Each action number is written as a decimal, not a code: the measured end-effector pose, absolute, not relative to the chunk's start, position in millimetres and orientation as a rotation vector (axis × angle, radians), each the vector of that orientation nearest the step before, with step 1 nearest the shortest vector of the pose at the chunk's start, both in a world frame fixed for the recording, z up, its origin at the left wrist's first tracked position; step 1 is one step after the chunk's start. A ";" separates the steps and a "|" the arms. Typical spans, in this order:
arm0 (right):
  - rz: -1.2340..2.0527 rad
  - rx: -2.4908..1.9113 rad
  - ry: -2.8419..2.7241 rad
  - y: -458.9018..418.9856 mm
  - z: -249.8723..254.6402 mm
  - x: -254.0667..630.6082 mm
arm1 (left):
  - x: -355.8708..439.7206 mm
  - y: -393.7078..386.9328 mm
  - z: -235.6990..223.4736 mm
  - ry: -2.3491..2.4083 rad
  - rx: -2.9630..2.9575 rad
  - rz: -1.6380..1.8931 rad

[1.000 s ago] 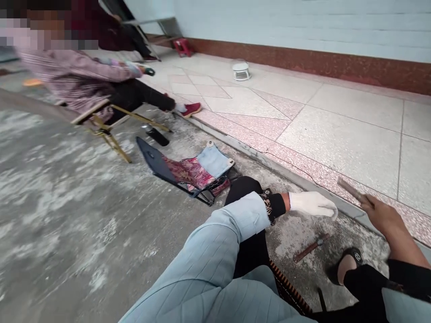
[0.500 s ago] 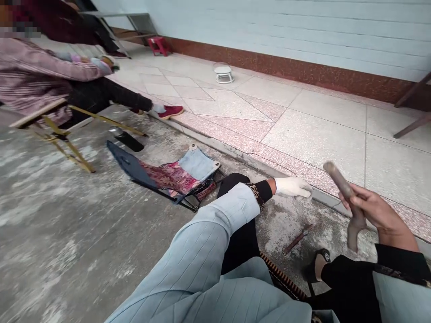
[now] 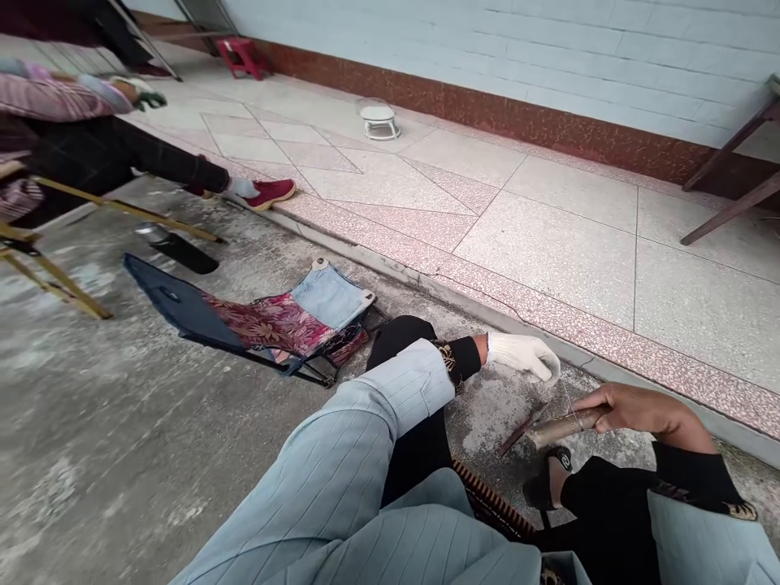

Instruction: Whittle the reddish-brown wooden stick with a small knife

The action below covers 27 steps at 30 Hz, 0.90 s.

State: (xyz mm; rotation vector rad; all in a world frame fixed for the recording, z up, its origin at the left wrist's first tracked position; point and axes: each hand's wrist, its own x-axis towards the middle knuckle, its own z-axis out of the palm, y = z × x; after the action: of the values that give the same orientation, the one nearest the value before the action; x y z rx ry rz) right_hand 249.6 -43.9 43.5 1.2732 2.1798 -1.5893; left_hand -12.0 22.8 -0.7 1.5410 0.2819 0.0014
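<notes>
At the far left a co-worker (image 3: 67, 138) sits on a folding chair (image 3: 54, 219) with a wooden frame, legs stretched out, a red shoe (image 3: 271, 193) at the end of them and a green glove (image 3: 150, 100) on one hand. On the rough concrete ground (image 3: 152, 422) just past the chair lie a black bottle (image 3: 183, 253) on its side and a low folded seat (image 3: 256, 317) with a denim and flowered cloth. Farther off, on the tiled pavement (image 3: 548, 219), stand a red stool (image 3: 242, 57) and a small white stand (image 3: 379, 122) under a clear dome, both near the wall (image 3: 487, 57).

The person's knees, in pale blue trousers (image 3: 390, 398), fill the lower middle. The left hand (image 3: 522, 356) wears a white glove, and its fingertips are bunched and pointing down (whether they pinch anything is too fine to tell). A thin thread (image 3: 565, 398) seems to run down from them to the tube (image 3: 566, 426).

The bare right hand (image 3: 639, 410) is closed around that brownish tube, which is held low over the ground. A dark red rod (image 3: 517, 432) lies just beneath the tube's near end, beside the person's sandaled foot (image 3: 545, 479).
</notes>
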 end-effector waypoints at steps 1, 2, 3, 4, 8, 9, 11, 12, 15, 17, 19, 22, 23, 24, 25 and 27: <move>-1.734 1.220 2.151 -45.2 46.7 254.0 | -12.3 23.7 -2.4 0.266 1.497 0.000; -1.861 1.209 2.119 -46.0 48.9 257.9 | -12.0 24.0 -3.3 0.261 1.474 0.011; -1.971 1.259 2.101 -46.3 50.0 260.9 | -11.3 24.1 -3.0 0.271 1.476 0.042; -2.065 1.385 2.112 -46.2 50.1 262.5 | -10.6 23.9 -1.6 0.294 1.500 0.086; -2.466 1.932 2.140 -41.7 45.5 254.5 | -12.3 26.3 9.9 0.521 1.642 0.359; -2.557 1.940 2.103 -39.5 44.4 250.5 | -13.9 27.9 12.2 0.598 1.655 0.401; -2.701 2.019 2.046 -34.8 43.7 243.5 | -17.0 30.9 14.5 0.607 1.647 0.390; -2.751 2.060 2.030 -32.6 44.0 241.3 | -18.1 31.8 14.7 0.599 1.647 0.374; -2.801 2.231 2.046 -29.6 46.1 240.9 | -18.6 30.8 13.2 0.599 1.655 0.358; -2.786 2.273 2.086 -30.7 47.1 244.4 | -16.8 29.1 10.8 0.629 1.598 0.395; -2.771 2.232 2.139 -33.6 47.5 248.4 | -14.2 28.8 7.2 0.661 1.516 0.423; -2.809 2.070 2.180 -38.4 47.7 250.7 | -10.0 30.5 1.0 0.690 1.440 0.409; -2.833 2.019 2.170 -39.4 47.6 250.0 | -8.7 31.0 -0.4 0.685 1.421 0.410; -2.856 1.977 2.148 -40.0 47.4 248.7 | -7.5 31.0 -1.0 0.668 1.402 0.423; -2.874 1.953 2.122 -40.0 47.0 246.9 | -6.4 30.6 -1.0 0.636 1.386 0.444; -2.905 1.938 2.064 -38.7 45.4 242.7 | -4.1 28.8 0.6 0.536 1.370 0.492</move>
State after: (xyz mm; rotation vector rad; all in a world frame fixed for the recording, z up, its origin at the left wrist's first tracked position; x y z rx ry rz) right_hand 242.7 -38.7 45.4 1.9384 2.0642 -2.9049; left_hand -4.1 28.8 0.6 1.3702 0.5359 0.4918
